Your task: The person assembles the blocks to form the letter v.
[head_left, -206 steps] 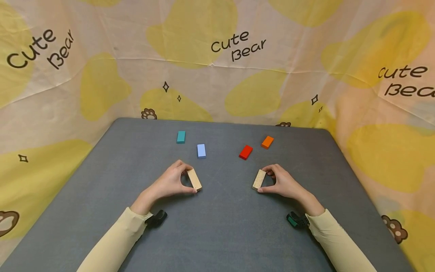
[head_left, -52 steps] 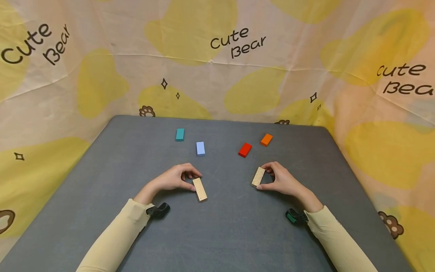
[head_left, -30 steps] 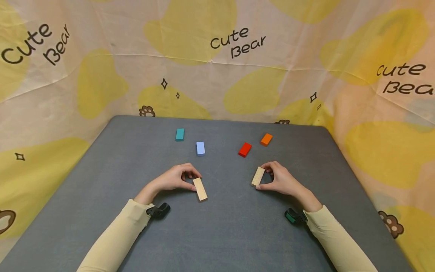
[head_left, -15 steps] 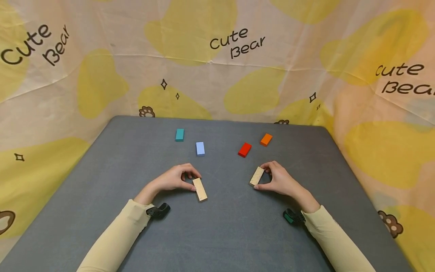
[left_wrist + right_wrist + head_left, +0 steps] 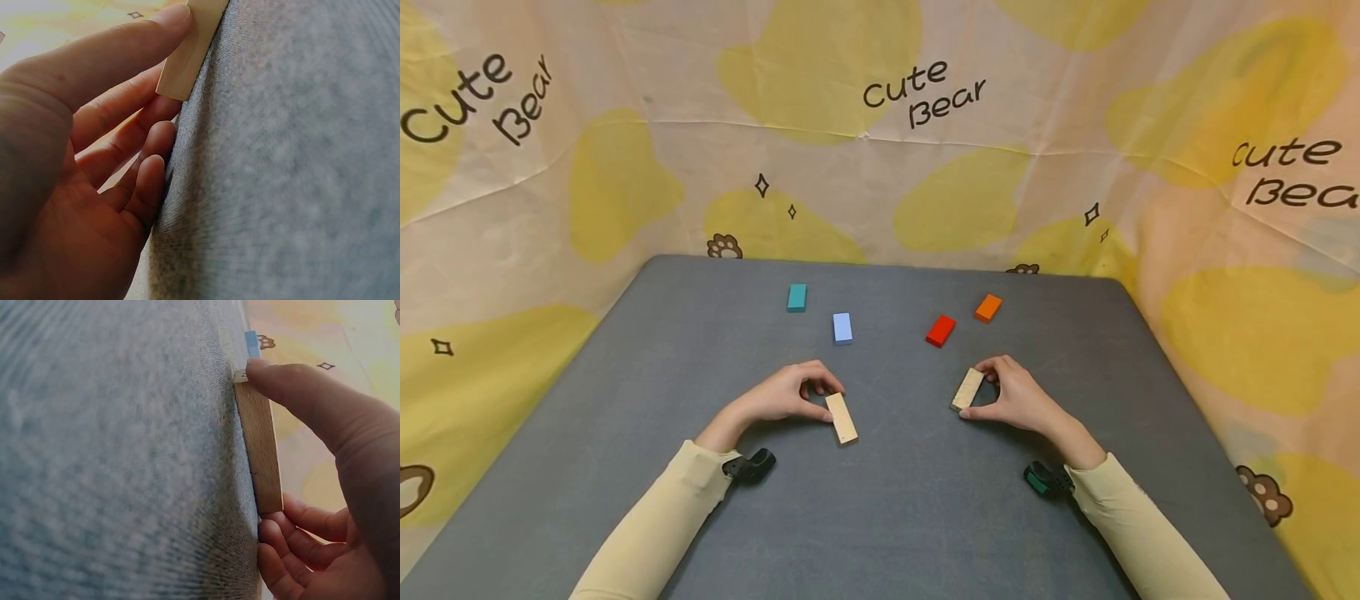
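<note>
Two plain wooden blocks lie on the grey table, apart from each other. The left hand (image 5: 786, 393) has its thumb on the side of the left wooden block (image 5: 842, 418), with the index fingertip by its far end; the left wrist view shows the thumb across the block (image 5: 182, 65). In the head view, the right hand (image 5: 1018, 398) grips the right wooden block (image 5: 967, 389) by its two ends. The right wrist view shows the thumb on one end of that block (image 5: 260, 444) and fingers at the other. Both blocks slant, their far ends leaning outward.
Farther back on the table (image 5: 880, 517) lie a teal block (image 5: 797, 297), a light blue block (image 5: 842, 327), a red block (image 5: 941, 331) and an orange block (image 5: 988, 307). A printed cloth (image 5: 820, 75) hangs behind and along the sides.
Since the oldest frame, the left block has shifted right and nearer, and the left thumb has moved from its near end to its side. The right hand and block have edged left.
</note>
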Demonstrator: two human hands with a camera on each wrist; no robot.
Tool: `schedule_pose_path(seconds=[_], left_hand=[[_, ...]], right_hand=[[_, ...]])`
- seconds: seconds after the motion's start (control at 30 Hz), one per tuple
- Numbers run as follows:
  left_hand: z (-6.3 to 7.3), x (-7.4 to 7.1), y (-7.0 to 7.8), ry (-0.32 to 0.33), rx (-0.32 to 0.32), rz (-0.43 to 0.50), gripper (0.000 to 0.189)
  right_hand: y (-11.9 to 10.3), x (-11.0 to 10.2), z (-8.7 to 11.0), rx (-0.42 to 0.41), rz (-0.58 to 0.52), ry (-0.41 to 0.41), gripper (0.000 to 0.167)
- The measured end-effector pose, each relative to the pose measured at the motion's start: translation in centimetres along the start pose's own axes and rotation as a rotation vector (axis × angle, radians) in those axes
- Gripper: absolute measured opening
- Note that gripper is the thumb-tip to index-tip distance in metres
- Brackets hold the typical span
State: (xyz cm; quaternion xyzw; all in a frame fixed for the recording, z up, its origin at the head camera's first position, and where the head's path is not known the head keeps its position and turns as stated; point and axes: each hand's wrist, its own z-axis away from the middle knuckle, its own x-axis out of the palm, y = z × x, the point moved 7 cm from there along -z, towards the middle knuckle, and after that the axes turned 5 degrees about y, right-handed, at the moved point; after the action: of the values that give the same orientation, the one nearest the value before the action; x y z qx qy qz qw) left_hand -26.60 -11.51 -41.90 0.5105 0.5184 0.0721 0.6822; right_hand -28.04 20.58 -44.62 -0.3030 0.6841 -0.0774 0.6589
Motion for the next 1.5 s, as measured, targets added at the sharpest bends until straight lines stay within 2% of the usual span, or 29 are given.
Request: schedule_pose_path(seconds=[0.33, 0.73, 0.97, 1.5], left_hand=[[0.1, -0.1, 0.0, 0.003, 0.000, 0.000, 0.037], [0.2, 0.0, 0.0, 0.003, 0.001, -0.005, 0.037], [-0.6, 0.7, -3.8, 0.025, 0.018, -0.044, 0.038], [-0.7, 0.6, -3.6, 0.023, 0.035, -0.039, 0.038]], right_hand=[[-0.8, 0.5, 0.0, 0.024, -0.043, -0.012, 0.080], [-2.3, 1.0, -0.3, -0.013, -0.072, -0.024, 0.076], [-2.9, 1.4, -0.6, -0.033, -0.085, -0.031, 0.075], [-4.8, 2.6, -1.2, -0.057, -0.098, -0.051, 0.075]])
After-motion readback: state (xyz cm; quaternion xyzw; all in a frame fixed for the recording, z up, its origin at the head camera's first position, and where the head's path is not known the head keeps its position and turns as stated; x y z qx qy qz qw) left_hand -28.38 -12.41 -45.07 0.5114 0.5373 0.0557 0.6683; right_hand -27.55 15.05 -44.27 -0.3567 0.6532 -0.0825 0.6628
